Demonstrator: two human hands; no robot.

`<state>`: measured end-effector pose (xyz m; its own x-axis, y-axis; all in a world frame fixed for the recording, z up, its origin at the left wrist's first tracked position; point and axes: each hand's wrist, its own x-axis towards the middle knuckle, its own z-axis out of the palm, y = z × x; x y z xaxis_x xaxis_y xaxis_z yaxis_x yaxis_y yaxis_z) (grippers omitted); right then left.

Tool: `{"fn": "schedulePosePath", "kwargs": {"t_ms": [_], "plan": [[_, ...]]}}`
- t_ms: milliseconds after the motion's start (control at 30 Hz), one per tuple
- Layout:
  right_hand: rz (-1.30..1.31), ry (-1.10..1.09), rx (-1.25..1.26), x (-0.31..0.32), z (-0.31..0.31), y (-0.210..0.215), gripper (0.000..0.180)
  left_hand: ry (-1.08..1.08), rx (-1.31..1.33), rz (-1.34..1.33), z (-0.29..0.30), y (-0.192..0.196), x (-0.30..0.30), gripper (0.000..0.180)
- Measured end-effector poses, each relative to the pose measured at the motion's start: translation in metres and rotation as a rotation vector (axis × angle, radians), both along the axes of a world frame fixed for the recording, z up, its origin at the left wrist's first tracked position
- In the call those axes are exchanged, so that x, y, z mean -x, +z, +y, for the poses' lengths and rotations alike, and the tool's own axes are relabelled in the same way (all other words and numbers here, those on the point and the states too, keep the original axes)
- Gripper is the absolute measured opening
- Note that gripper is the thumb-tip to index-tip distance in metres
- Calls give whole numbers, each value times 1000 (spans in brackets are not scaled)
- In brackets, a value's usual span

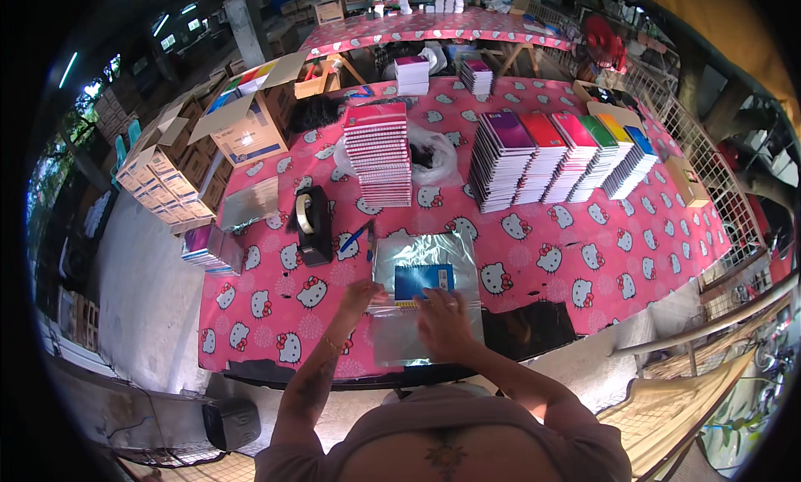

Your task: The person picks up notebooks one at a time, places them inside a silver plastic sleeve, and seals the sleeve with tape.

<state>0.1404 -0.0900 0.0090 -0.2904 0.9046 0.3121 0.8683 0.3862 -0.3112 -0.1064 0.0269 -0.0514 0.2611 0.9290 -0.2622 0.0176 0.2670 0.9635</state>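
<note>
Nearest, at the desk (275,315) edge: right hand (446,322) laid flat, fingers spread, on a clear plastic sleeve (425,294). Left hand (359,297) at the sleeve's left edge, fingers curled onto the plastic; hard to tell whether pinching it or only pressing. Inside the sleeve, a blue notebook (423,280), just beyond both hands. Under it, more shiny sleeves in a flat pile.

Left of the sleeve: a blue pen (356,236), then a black tape dispenser (313,223) with a roll in it. Farther left, a flat shiny packet (249,203) and a small pile of notebooks (209,250) at the desk's left edge.

Mid-desk: a tall stack of red-covered spiral notebooks (380,153), a crumpled clear bag (434,157) just to its right, then a fanned row of notebook stacks (559,157) in purple, red, pink, green, yellow and blue.

Far left: an open cardboard box (246,115) holding coloured notebooks; closed cartons (163,182) stacked beside the desk.

Far side: two small notebook stacks (442,75).
</note>
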Motion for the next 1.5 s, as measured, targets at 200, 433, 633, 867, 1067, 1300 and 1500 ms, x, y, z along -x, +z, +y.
{"fn": "schedulePosePath", "kwargs": {"t_ms": [200, 433, 633, 867, 1067, 1300, 1500], "plan": [[-28, -34, -16, 14, 8, -23, 64, 49, -621, 456, 36, 22, -26, 18], [-54, -4, -25, 34, 10, -13, 61, -412, -903, 933, 138, -13, -74, 18], [-56, -64, -27, 12, 12, -21, 57, -607, -978, 942, 147, 6, -118, 13], [-60, -72, -17, 19, 9, -25, 58, -527, -1108, 912, 136, 11, -112, 11], [-63, -66, -12, 19, 2, -18, 58, -571, -870, 891, 126, 28, -119, 23], [-135, -46, -122, 30, 18, -33, 50, -467, -1226, 881, 133, 12, -88, 10], [-141, -11, 48, 13, 19, -27, 58, -461, -1212, 943, 105, 37, -122, 33]]}}
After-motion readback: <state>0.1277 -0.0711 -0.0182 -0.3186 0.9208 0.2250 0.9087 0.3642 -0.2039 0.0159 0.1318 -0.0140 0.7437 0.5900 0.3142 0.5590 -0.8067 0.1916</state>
